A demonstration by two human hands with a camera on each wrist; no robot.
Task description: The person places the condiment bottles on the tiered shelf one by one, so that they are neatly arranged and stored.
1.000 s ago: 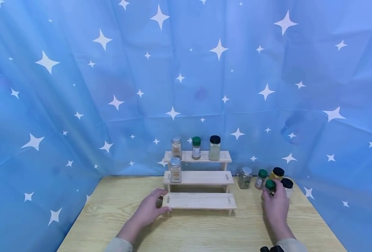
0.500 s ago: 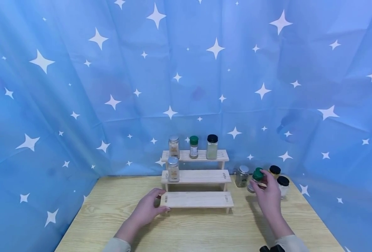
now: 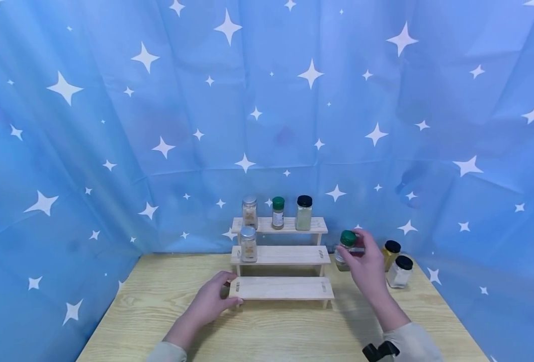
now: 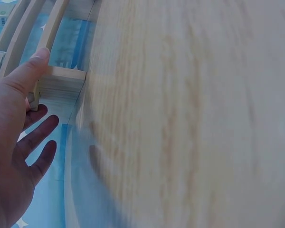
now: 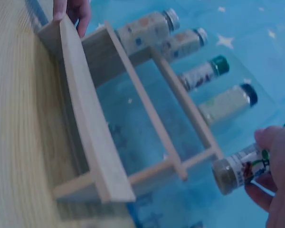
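Observation:
My right hand (image 3: pixel 367 264) grips a small spice jar with a green lid (image 3: pixel 348 238), just right of the stepped wooden rack (image 3: pixel 280 288). Seen from the right wrist, the label and glass base of this spice jar (image 5: pixel 225 176) show, tilted beside the rack's end. My left hand (image 3: pixel 210 300) pinches the left end of the lowest step, thumb (image 4: pixel 38 57) on the board and the other fingers loosely spread below. The top step bears a silver-lidded jar (image 3: pixel 250 213), a green-lidded jar (image 3: pixel 278 213) and a black-lidded jar (image 3: pixel 303 213). Another silver-lidded jar (image 3: pixel 249 245) stands at the middle step's left.
On the wood-grain table (image 3: pixel 276 334), a yellow jar with a black lid (image 3: pixel 390 257) and a white jar with a black lid (image 3: pixel 400 273) stand right of my right hand. A blue star-patterned curtain (image 3: pixel 267 125) hangs behind and along both sides.
My right hand has lifted the green-lidded spice jar from the group at the right and carried it left toward the rack. The left hand keeps its hold on the lowest step.

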